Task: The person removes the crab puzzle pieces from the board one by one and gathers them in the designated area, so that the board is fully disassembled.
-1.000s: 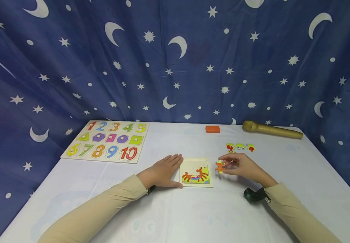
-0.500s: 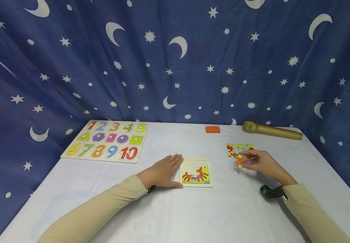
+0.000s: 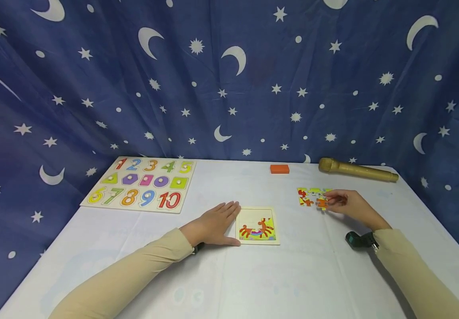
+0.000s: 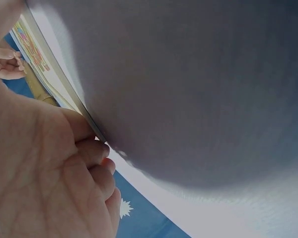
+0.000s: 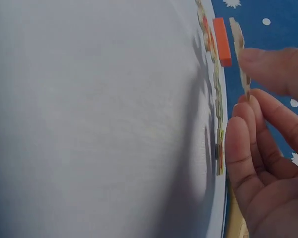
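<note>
My left hand [image 3: 213, 223] lies at the left side of a square wooden puzzle board [image 3: 249, 214], its fingers and thumb touching that edge. A brown animal shows in the board's lower half; the upper half is bare. In the left wrist view the board [image 4: 64, 82] stretches away from my left hand [image 4: 49, 158]. My right hand [image 3: 350, 204] pinches an orange jigsaw piece [image 3: 322, 204] between thumb and fingers. It is over the right part of a group of red and yellow jigsaw pieces [image 3: 302, 195]. The right wrist view shows the held piece [image 5: 238, 39] edge-on, raised off the table.
A number-and-shape puzzle board [image 3: 136, 209] lies at the far left. An orange block [image 3: 279, 169] and a gold microphone-shaped object [image 3: 358, 170] sit along the back edge. Behind them hangs a blue star-and-moon curtain [image 3: 253, 110]. White cloth [image 3: 277, 279] covers the table.
My right hand has carried the orange piece from beside the puzzle board to the right and back, over the loose pieces. The left hand has stayed in place.
</note>
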A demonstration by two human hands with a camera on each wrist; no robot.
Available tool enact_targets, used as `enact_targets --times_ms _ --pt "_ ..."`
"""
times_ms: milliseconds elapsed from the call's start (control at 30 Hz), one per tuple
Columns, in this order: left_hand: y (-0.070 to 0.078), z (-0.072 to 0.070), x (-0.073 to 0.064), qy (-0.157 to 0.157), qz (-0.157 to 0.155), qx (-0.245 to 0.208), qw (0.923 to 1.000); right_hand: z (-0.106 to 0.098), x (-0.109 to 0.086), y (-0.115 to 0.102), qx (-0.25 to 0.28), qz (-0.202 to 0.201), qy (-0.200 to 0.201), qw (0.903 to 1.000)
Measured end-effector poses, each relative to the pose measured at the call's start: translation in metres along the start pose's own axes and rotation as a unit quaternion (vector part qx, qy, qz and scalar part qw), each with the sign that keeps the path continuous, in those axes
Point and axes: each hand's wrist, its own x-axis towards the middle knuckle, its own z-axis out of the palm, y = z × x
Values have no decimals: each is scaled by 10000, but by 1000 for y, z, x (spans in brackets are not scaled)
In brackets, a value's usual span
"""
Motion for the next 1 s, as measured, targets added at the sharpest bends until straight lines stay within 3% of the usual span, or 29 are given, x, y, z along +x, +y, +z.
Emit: enact_targets --times_ms 333,1000 --pt "-1 1 1 13 4 54 10000 1 14 -2 -94 230 -108 9996" --pt "0 -1 0 25 -1 15 10000 3 20 -3 -417 368 -208 9982"
